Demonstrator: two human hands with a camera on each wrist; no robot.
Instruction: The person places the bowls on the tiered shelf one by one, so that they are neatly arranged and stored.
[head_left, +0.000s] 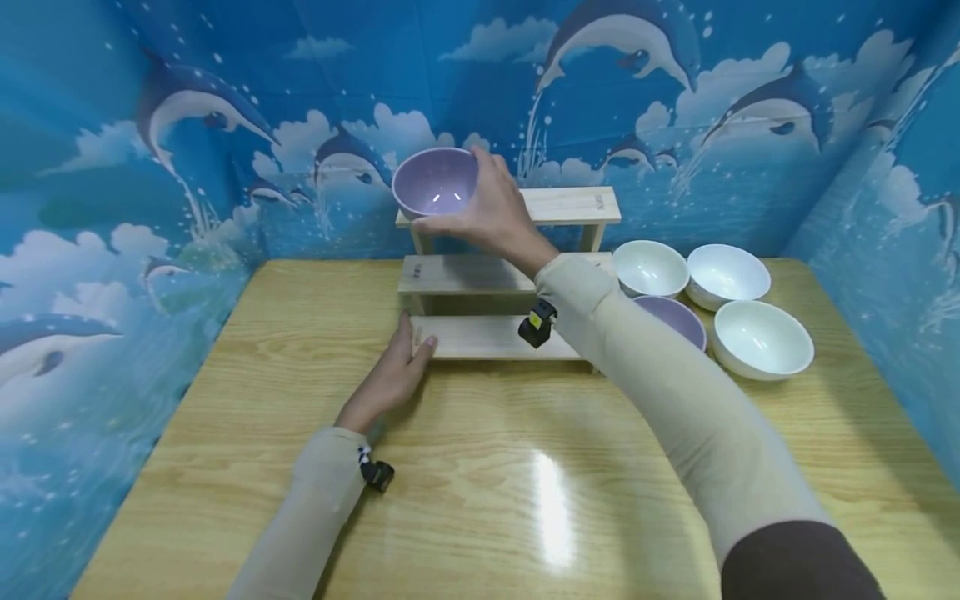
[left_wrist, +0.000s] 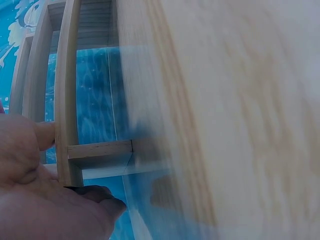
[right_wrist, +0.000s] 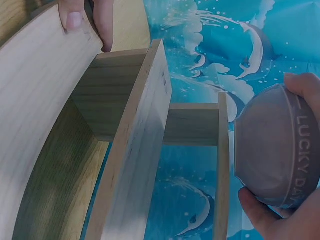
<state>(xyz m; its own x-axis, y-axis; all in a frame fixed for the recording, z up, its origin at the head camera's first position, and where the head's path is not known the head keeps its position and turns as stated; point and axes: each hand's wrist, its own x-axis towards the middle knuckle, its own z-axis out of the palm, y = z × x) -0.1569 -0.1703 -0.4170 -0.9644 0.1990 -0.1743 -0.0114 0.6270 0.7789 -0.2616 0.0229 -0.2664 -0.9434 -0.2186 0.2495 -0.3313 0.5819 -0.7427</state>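
Note:
My right hand (head_left: 498, 204) grips a purple bowl (head_left: 435, 183) by its side, over the left end of the top step of a three-step wooden rack (head_left: 480, 273). In the right wrist view the bowl (right_wrist: 270, 145) shows raised "LUCKY DAY" lettering, its base right at the top board. My left hand (head_left: 393, 371) holds the left end of the rack's lowest step (head_left: 502, 337). Its thumb (right_wrist: 74, 20) lies on the board's upper face, with the other fingers at the end of the board. In the left wrist view the hand (left_wrist: 55, 200) wraps that board's end.
Right of the rack stand a pale green bowl (head_left: 651, 267), a white bowl (head_left: 727, 275), another pale bowl (head_left: 761, 340) and a second purple bowl (head_left: 678, 321), partly behind my right sleeve. A wood-grain table (head_left: 465, 492) carries everything. Dolphin-print cloth (head_left: 450, 75) hangs behind and on both sides.

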